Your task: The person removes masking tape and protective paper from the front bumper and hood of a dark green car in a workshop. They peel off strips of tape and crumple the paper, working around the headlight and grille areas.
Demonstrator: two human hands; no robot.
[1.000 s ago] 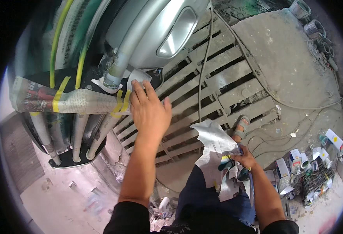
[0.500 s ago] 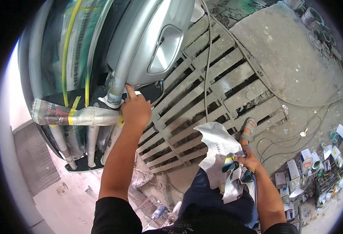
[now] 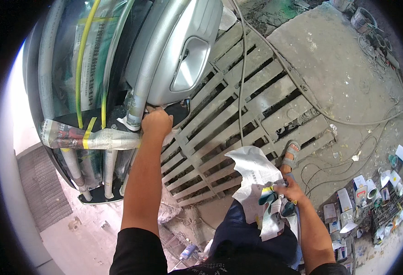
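My left hand (image 3: 157,122) is closed at the lower end of a silver vehicle panel (image 3: 171,68) with a recessed oval. Its fingertips are partly hidden against the dark edge there, and whatever they grip cannot be made out. Just left of it, a newspaper-wrapped bar (image 3: 112,138) with yellow tape crosses the vehicle. A loose white paper edge (image 3: 129,123) sticks out beside the silver tube (image 3: 139,98). Low on the right, my right hand (image 3: 292,189) is shut on crumpled, torn newspaper (image 3: 254,176), with yellow tape and dark green pieces bunched among it.
A slatted wooden pallet (image 3: 231,123) lies on the dusty floor beside the vehicle. A thick hose (image 3: 297,89) runs across it, and thin cables (image 3: 332,172) lie to the right. Cans and boxes (image 3: 359,197) crowd the lower right, with more cans (image 3: 364,20) at the far right.
My left hand has turned and its pointing index finger has curled in against the panel's lower end. The newspaper in my right hand has shifted slightly.
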